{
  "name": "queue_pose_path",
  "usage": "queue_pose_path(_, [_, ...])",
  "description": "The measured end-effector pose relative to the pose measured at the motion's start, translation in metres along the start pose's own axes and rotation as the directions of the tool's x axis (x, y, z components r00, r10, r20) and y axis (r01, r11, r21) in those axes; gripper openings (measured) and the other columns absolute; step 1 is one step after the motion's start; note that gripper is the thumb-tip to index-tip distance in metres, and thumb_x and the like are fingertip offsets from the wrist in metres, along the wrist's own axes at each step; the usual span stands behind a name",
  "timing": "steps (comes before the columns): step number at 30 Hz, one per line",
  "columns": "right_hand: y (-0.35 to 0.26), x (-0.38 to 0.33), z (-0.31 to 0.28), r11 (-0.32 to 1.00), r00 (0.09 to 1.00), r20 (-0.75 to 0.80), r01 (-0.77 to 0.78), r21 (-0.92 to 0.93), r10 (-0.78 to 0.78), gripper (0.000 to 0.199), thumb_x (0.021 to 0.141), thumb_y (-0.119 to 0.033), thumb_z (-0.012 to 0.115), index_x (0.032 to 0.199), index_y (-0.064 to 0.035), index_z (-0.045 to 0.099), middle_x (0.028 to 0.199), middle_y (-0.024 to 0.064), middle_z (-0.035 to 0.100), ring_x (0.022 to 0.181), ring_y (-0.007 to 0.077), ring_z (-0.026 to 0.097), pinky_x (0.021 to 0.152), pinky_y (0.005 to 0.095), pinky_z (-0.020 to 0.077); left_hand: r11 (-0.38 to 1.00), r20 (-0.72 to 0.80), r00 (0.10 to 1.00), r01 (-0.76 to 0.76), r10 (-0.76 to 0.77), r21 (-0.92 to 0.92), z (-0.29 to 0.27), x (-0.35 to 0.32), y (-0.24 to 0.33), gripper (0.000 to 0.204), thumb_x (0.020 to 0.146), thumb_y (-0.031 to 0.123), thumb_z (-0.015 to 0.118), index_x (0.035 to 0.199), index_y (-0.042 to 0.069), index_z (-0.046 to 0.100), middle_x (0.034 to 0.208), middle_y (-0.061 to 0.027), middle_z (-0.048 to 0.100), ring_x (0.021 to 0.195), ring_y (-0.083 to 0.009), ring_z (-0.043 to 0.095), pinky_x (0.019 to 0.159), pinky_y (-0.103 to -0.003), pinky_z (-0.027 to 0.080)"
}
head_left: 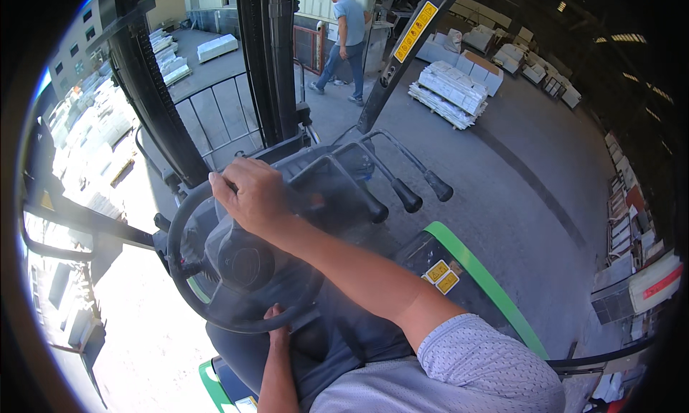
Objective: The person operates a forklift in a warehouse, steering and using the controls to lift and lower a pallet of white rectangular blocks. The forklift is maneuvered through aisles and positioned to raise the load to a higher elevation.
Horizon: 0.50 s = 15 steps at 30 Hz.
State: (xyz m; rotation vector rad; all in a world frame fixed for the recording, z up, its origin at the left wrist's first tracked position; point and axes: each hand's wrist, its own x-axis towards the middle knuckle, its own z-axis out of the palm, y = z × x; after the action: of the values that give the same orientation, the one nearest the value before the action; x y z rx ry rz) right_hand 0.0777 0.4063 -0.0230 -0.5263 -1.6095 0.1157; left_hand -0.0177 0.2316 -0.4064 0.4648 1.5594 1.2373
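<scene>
I sit at the controls of a forklift. My right hand [251, 190] is closed over the upper rim of the black steering wheel [174, 249], its arm reaching across from the right. Low on the same wheel, my left hand [277, 322] curls at the rim from below; its fingertips show just above the rim and the rest is partly hidden. Right of the wheel stand three black control levers [408, 198], with neither hand on them.
Ahead rise the dark mast [269, 68] and a barred load guard [219, 111]. A person [346, 43] in a blue shirt walks beyond it. Stacked pale slabs [451, 90] lie on the floor ahead right. More stacks line the right wall and the sunlit yard [143, 205] at left.
</scene>
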Motion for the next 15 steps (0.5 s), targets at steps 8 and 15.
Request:
queue_pose_path(8, [-0.011,-0.018,-0.011,0.996,0.995,0.084,-0.047,-0.081,0.054,0.025,0.092,-0.013,0.074,0.072,-0.0031,0.063,0.071,0.0118,0.063,0.068,0.034,0.063,0.064,0.043,0.0508,0.972,-0.055,0.995,-0.095,0.085,-0.217,-0.042,-0.023,0.034,0.035,0.106,0.033,0.054,0.086,0.005,0.061,0.064,-0.0055,0.057,0.048,-0.015,0.051,0.042,-0.029,0.039])
queue_pose_path(15, [-0.015,-0.077,-0.08,0.967,0.954,0.159,-0.246,-0.071,0.254,0.02,0.089,-0.005,0.075,0.074,-0.0026,0.062,0.071,0.0115,0.06,0.067,0.0323,0.059,0.063,0.0427,0.0472,0.905,-0.402,0.844,-0.418,0.354,-0.08,-0.086,-0.023,0.147,0.052,0.111,0.048,0.04,0.096,0.005,0.064,0.068,-0.0074,0.062,0.051,-0.0131,0.056,0.045,-0.025,0.041])
